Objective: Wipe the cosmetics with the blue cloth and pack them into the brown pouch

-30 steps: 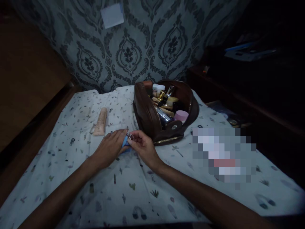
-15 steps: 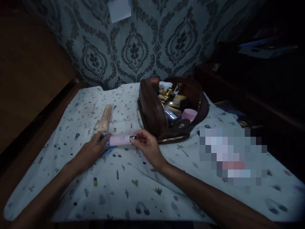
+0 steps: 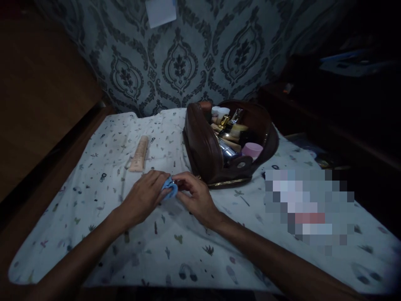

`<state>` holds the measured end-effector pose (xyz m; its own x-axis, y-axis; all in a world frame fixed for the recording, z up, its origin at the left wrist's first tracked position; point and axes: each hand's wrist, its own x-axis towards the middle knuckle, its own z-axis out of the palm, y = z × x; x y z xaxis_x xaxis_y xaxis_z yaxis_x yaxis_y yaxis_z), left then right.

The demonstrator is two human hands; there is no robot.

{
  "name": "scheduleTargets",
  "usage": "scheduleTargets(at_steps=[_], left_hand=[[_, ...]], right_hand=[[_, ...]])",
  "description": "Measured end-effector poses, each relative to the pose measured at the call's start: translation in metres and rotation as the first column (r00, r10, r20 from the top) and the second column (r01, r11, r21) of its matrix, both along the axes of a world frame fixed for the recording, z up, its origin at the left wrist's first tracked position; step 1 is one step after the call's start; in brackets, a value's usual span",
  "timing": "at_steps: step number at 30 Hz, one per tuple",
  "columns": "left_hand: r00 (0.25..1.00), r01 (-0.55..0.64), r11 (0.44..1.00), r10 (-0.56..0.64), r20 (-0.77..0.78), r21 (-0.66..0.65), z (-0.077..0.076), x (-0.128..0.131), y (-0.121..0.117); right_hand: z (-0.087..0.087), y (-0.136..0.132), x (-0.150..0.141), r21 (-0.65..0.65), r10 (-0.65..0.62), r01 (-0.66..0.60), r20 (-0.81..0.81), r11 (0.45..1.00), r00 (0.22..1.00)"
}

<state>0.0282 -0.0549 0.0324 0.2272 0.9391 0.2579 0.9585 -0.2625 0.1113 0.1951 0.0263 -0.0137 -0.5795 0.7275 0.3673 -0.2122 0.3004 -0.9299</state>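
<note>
Wrapped in my left hand (image 3: 145, 195) is a blue cloth (image 3: 170, 191), closed around a pink tube whose body is now hidden by the fingers and cloth. My right hand (image 3: 198, 200) pinches the tube's silver cap end, which barely shows between the fingertips. A beige squeeze tube (image 3: 140, 154) lies on the patterned sheet (image 3: 150, 251) beyond my left hand. Just past my right hand stands a brown cosmetic bag (image 3: 202, 144), unzipped, with several bottles and a pink-lidded jar (image 3: 252, 149) inside.
A pixelated patch covers something on the sheet at the right. Wallpaper (image 3: 180, 62) with a white paper (image 3: 161, 12) rises behind. A wooden panel (image 3: 46, 83) borders the left, and dark furniture with a pale blue object (image 3: 344, 65) stands at the right.
My left hand slid left with the cloth, baring the pink tube, then came back right over it. My right hand kept hold of the cap end. The view shifted slightly.
</note>
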Motion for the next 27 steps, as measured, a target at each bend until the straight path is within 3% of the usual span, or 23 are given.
scheduleTargets(at_steps=[7,13,16,20,22,24,27], left_hand=[[0.964,-0.139,0.985,0.112,-0.24,-0.099,-0.003,-0.055,-0.029],[0.975,-0.161,0.984,0.146,-0.169,-0.079,-0.016,-0.063,-0.056],[0.98,-0.132,0.988,0.117,-0.161,-0.084,-0.013,-0.067,-0.069],[0.987,-0.14,0.967,0.119,-0.111,-0.213,0.017,-0.07,-0.074],[0.99,-0.142,0.969,0.143,-0.014,-0.2,0.03,-0.061,-0.067],[0.985,-0.128,0.982,0.142,0.095,-0.136,0.034,-0.045,-0.054],[0.975,-0.019,0.994,0.042,0.216,-0.109,0.027,-0.017,-0.03]], right_hand=[[-0.004,0.003,-0.004,-0.099,0.016,-0.017,-0.012,0.995,1.0],[-0.003,0.001,-0.005,-0.328,0.077,-0.054,0.059,0.943,0.995],[-0.005,0.002,-0.005,-0.379,0.142,-0.078,0.144,0.922,0.979],[-0.006,0.002,-0.005,-0.303,0.079,-0.039,0.12,0.952,0.99],[-0.005,0.002,-0.005,-0.222,0.035,-0.008,0.116,0.975,0.993],[-0.005,0.001,-0.005,-0.143,0.018,0.001,0.133,0.99,0.991],[-0.005,0.0,-0.004,-0.04,0.011,-0.006,0.113,0.999,0.994]])
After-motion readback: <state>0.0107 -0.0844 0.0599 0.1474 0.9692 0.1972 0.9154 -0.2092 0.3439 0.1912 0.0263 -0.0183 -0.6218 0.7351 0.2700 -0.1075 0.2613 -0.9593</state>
